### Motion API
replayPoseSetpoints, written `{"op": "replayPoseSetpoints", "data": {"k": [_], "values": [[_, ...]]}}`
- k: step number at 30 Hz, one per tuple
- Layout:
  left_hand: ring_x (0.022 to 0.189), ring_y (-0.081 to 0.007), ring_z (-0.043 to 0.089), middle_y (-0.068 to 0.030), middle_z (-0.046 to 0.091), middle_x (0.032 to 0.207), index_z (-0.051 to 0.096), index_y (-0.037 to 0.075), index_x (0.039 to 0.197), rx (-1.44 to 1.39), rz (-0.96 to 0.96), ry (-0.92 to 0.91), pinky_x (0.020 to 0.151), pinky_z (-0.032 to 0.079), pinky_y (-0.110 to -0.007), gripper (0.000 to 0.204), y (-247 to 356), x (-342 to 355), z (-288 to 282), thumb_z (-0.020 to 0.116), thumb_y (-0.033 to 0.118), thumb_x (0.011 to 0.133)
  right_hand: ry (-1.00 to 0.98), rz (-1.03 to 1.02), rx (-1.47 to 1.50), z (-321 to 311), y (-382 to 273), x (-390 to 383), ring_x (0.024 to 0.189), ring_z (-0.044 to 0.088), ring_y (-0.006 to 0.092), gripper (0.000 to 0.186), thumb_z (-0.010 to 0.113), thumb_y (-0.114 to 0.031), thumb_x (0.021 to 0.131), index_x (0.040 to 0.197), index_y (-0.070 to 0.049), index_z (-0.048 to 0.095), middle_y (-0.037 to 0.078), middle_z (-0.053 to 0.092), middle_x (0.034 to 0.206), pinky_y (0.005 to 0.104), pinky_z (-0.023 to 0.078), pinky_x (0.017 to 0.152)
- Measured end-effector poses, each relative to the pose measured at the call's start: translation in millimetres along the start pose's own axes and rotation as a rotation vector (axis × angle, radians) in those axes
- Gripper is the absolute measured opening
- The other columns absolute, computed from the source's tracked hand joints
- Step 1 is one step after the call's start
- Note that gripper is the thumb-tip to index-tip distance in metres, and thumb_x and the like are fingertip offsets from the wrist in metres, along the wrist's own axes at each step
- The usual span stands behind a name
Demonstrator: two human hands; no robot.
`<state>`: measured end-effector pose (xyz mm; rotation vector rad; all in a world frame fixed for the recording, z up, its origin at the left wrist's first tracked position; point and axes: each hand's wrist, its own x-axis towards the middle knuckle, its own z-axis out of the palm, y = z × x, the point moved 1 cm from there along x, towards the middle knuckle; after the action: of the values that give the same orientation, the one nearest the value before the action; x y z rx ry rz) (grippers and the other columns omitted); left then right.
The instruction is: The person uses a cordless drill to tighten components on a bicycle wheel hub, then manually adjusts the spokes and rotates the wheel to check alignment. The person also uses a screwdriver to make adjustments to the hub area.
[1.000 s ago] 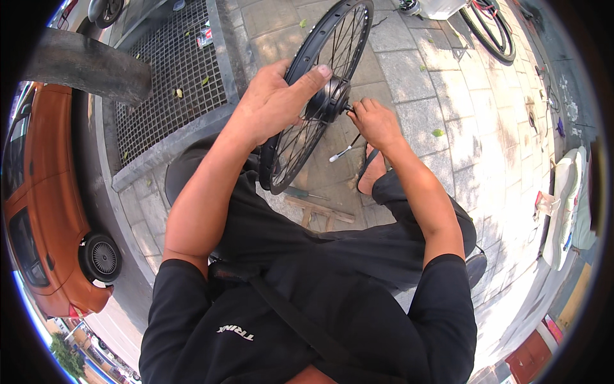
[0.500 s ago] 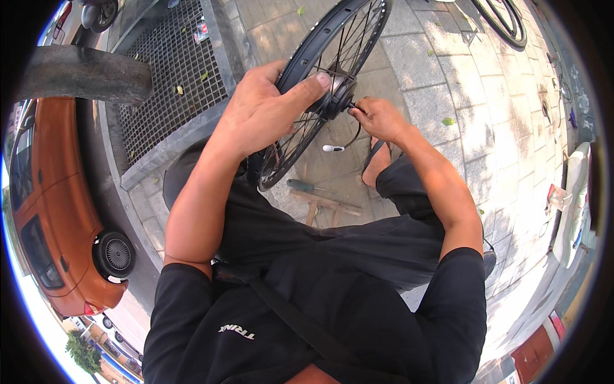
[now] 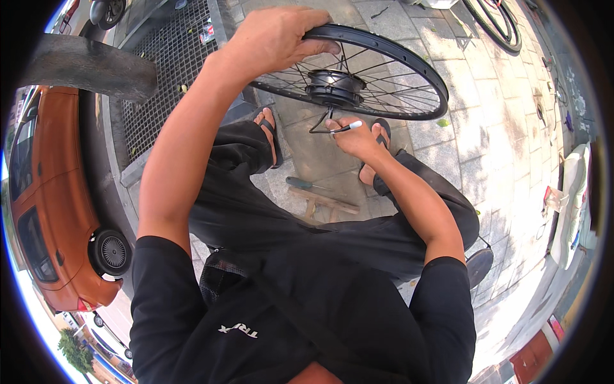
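A black spoked bicycle wheel [image 3: 420,64] with a large dark hub motor [image 3: 334,88] is held tilted in front of me, its axle end pointing toward me. My left hand [image 3: 275,40] is closed round the rim at the far left, thumb inside. Below the hub, the fingers of my right hand [image 3: 354,137] pinch the axle end, where the cable comes out. That black cable [image 3: 318,130] loops back across my right hand and ends in a white-tipped plug [image 3: 354,126].
On the paving between my legs lie a screwdriver [image 3: 299,183] with a teal handle and a small wooden piece [image 3: 324,200]. A metal grate [image 3: 163,77] and a tree trunk [image 3: 96,67] are at left, beside an orange car [image 3: 61,185]. Another bicycle wheel [image 3: 495,32] is far right.
The wheel has swung from steeply upright to a flatter tilt, its rim now reaching right. My left hand moved up and away along with the rim; my right hand shifted slightly left and nearer.
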<state>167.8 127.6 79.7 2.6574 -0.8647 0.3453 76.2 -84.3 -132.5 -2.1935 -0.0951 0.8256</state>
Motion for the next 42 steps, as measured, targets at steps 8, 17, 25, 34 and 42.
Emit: {"op": "replayPoseSetpoints", "data": {"k": [8, 17, 25, 34, 42], "values": [[0.102, -0.0328, 0.065, -0.0078, 0.07, 0.096, 0.07, 0.011, 0.111, 0.047, 0.218, 0.021, 0.094, 0.05, -0.046, 0.023, -5.5, 12.4, 20.3, 0.075, 0.029, 0.097, 0.484, -1.087, -0.451, -83.9, -128.9, -181.8, 0.085, 0.068, 0.0297, 0.022, 0.081, -0.017, 0.088, 0.106, -0.006, 0.075, 0.009, 0.07, 0.095, 0.0416, 0.054, 0.077], [0.13, -0.0354, 0.059, -0.0122, 0.067, 0.13, 0.064, 0.015, 0.139, -0.199, 0.055, 0.329, 0.117, 0.043, -0.046, 0.056, 24.5, 4.7, 15.6, 0.08, 0.017, 0.086, 0.446, -0.344, 0.333, -100.3, -69.8, -135.2, 0.074, 0.069, 0.019, 0.051, 0.069, -0.032, 0.105, 0.14, 0.003, 0.056, 0.011, 0.071, 0.091, 0.0354, 0.056, 0.071], [0.1, -0.0429, 0.069, -0.021, 0.069, 0.107, 0.068, -0.002, 0.112, -0.562, -0.214, -0.266, 0.088, 0.058, -0.048, 0.03, 105.7, -152.3, 76.7, 0.063, 0.008, 0.084, 0.349, -0.325, 0.419, -85.1, -76.3, -130.6, 0.086, 0.067, 0.0121, 0.037, 0.064, -0.025, 0.109, 0.132, 0.002, 0.055, 0.004, 0.065, 0.097, 0.0269, 0.054, 0.075], [0.123, -0.0411, 0.061, -0.0169, 0.061, 0.139, 0.057, 0.0, 0.138, -0.016, -0.321, -0.173, 0.099, 0.055, -0.052, 0.049, 3.4, -141.0, 200.3, 0.071, 0.017, 0.094, 0.246, -0.268, 0.296, -96.7, -101.4, -137.1, 0.116, 0.064, 0.0278, 0.053, 0.072, -0.034, 0.103, 0.134, 0.005, 0.058, 0.021, 0.066, 0.123, 0.0406, 0.049, 0.103], [0.093, -0.0259, 0.071, -0.0082, 0.073, 0.098, 0.071, 0.008, 0.114, 0.076, -0.126, -0.068, 0.086, 0.049, -0.039, 0.027, -19.8, -138.3, 218.8, 0.072, 0.027, 0.096, 0.291, -0.292, 0.25, -97.6, -89.3, -131.0, 0.122, 0.063, 0.035, 0.05, 0.068, -0.031, 0.105, 0.137, 0.006, 0.054, 0.024, 0.062, 0.127, 0.0427, 0.047, 0.107]]}}
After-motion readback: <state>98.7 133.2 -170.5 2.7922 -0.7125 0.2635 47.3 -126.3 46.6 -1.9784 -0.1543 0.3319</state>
